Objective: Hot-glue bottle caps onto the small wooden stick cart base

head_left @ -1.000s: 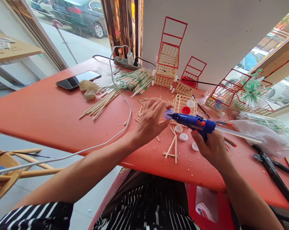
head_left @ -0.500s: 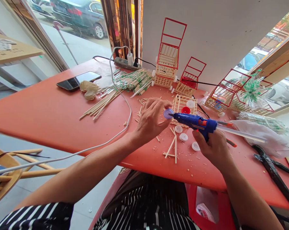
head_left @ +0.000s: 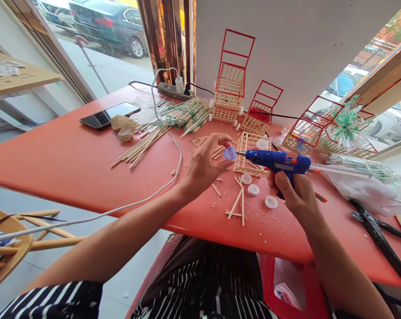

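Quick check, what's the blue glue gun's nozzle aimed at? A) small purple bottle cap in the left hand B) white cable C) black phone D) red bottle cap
A: the right hand levels the blue glue gun, its nozzle tip at the small purple bottle cap pinched by the left hand above the orange table.

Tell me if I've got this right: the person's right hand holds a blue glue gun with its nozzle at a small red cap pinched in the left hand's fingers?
Not quite. In the head view the cap pinched by the left hand is pale purple, not red. The rest stands: the right hand holds the blue glue gun, its nozzle pointing at that cap.
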The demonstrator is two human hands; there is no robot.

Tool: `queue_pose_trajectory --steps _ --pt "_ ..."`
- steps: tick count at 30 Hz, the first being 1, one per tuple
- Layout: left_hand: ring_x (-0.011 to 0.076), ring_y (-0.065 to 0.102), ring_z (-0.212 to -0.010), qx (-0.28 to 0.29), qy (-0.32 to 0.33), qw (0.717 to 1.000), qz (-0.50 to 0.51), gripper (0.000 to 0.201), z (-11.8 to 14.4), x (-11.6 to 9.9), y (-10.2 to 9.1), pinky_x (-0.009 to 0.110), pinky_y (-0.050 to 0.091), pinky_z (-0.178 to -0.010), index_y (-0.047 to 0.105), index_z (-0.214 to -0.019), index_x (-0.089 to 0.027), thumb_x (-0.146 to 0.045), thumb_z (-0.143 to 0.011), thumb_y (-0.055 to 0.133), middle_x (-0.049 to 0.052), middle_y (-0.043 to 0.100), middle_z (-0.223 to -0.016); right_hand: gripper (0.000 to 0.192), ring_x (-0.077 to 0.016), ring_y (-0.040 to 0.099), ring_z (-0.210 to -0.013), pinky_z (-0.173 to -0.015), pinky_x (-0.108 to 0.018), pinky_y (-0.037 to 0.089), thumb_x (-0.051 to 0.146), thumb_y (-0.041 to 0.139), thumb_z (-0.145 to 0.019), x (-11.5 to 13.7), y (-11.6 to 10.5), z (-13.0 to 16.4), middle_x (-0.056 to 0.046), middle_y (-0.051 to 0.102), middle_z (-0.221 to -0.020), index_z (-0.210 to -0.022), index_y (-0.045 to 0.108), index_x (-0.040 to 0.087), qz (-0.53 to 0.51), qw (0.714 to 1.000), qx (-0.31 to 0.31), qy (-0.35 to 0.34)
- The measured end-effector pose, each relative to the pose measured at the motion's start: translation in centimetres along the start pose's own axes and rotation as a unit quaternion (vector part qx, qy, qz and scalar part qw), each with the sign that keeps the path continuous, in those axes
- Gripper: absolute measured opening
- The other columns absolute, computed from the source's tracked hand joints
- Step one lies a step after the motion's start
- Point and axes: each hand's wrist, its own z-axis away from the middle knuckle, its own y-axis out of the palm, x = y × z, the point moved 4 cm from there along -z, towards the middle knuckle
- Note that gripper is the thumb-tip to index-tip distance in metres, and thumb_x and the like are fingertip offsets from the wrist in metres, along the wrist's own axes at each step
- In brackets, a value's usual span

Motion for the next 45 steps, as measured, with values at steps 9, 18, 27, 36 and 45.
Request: queue_pose_trajectory --steps 9,18,27,36,45 --pt "0.0218 0.074 -0.111 0.050 -0.123 0.975 0.181 0.044 -0.3 2.7 0.9 0.036 0.057 -0.102 0.075 -0.122 -0.020 -0.032 -0.081 0.084 0.009 0.080 -0.125 0.054 -0.0077 0.029 -0.051 -0.038 -0.023 0.020 0.071 0.083 -0.078 1.2 0.2 -1.3 0.003 0.043 -0.071 -0.076 0.061 0.022 -0.386 0.919 0.019 0.077" --pt "0.0210 0.075 -0.110 0.038 -0.195 0.946 0.258 0.052 -2.9 1.7 0.9 0.034 0.057 -0.098 0.073 -0.122 -0.018 -0.035 -0.076 0.090 0.009 0.080 -0.117 0.054 -0.0075 0.031 -0.051 -0.034 -0.020 0.022 0.068 0.087 -0.075 1.5 -1.9 -1.7 0.004 0.046 -0.074 -0.080 0.058 0.023 -0.434 0.899 -0.033 0.038" --pt "0.0215 0.075 -0.112 0.036 -0.108 0.979 0.169 0.046 -7.4 2.8 6.2 0.034 0.052 -0.096 0.070 -0.122 -0.020 -0.028 -0.080 0.085 0.008 0.082 -0.116 0.054 -0.0083 0.032 -0.051 -0.033 -0.020 0.020 0.072 0.081 -0.079 1.4 -3.0 -1.8 0.004 0.047 -0.074 -0.084 0.057 0.024 -0.430 0.901 -0.052 0.026" --pt "0.0243 0.075 -0.122 0.064 -0.094 0.989 0.093 0.045 -7.4 3.6 8.0 0.039 0.053 -0.104 0.069 -0.124 -0.021 -0.018 -0.081 0.083 0.009 0.081 -0.123 0.055 -0.0090 0.029 -0.050 -0.034 -0.022 0.022 0.076 0.076 -0.082 1.8 -3.8 -1.5 0.004 0.045 -0.075 -0.084 0.054 0.025 -0.399 0.914 -0.070 0.011" --pt "0.0246 0.074 -0.124 0.074 -0.094 0.988 0.095 0.043 -7.3 3.9 7.8 0.039 0.053 -0.107 0.070 -0.122 -0.020 -0.018 -0.081 0.084 0.010 0.081 -0.126 0.055 -0.0073 0.031 -0.051 -0.035 -0.021 0.021 0.071 0.084 -0.076 1.7 -3.4 -1.6 0.004 0.046 -0.074 -0.084 0.057 0.024 -0.431 0.900 -0.057 0.018"
